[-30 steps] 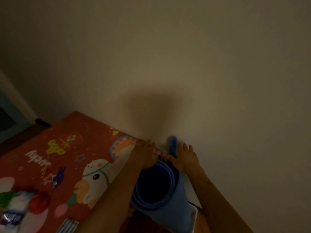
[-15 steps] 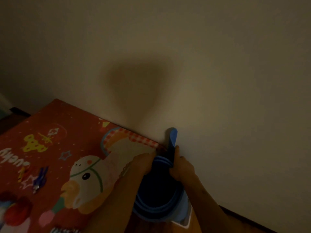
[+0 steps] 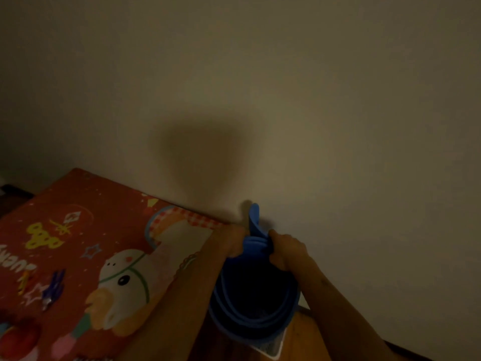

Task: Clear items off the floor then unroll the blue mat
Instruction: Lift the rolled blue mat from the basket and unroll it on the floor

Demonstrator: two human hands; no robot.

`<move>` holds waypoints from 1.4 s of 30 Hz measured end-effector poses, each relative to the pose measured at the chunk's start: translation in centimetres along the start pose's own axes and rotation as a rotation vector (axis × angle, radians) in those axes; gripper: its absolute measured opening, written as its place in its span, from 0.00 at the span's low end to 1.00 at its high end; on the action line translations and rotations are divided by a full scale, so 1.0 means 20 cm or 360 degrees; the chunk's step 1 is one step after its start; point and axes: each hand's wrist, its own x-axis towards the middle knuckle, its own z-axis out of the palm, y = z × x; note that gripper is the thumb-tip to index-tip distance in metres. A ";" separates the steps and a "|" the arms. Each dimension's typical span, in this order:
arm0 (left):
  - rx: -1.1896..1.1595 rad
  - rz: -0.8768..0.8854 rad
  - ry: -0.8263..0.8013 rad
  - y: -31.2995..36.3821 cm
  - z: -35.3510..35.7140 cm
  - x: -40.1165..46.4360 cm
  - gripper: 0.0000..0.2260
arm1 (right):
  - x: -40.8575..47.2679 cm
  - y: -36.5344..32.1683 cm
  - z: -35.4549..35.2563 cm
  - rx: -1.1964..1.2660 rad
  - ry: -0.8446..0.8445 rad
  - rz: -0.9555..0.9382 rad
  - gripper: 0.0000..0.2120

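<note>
The blue mat (image 3: 253,327) stands upright as a loose roll against the wall, seen from above, with its dark hollow core facing me. Its free end sticks up as a flap near the wall. My left hand (image 3: 233,242) grips the roll's far rim from the left. My right hand (image 3: 286,250) is closed on the same rim from the right, just below the flap. The roll's lower part sits in a white container (image 3: 273,349), of which only a corner shows.
A red surface printed with a cartoon duck (image 3: 109,256) lies directly left of the roll, against the beige wall (image 3: 286,100). A small blue clip (image 3: 53,287) lies on it. Wooden floor (image 3: 302,332) shows at the bottom right. The room is dim.
Both hands went from resting open on top of the roll to gripping its far rim. The view shifted slightly, and the roll's flap stands clearer of the hands.
</note>
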 end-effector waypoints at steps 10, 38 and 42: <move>-0.0058 0.0092 0.0016 0.21 -0.30 -0.23 0.40 | -0.30 0.07 -0.29 0.0046 0.0127 -0.0119 0.22; 0.0553 0.0658 0.0713 0.42 -0.29 -0.99 0.18 | -1.19 -0.06 -0.35 0.0067 0.0492 0.0088 0.26; 0.0520 0.0750 0.0728 0.39 -0.27 -1.13 0.18 | -1.35 -0.16 -0.29 0.0056 0.0511 0.0194 0.27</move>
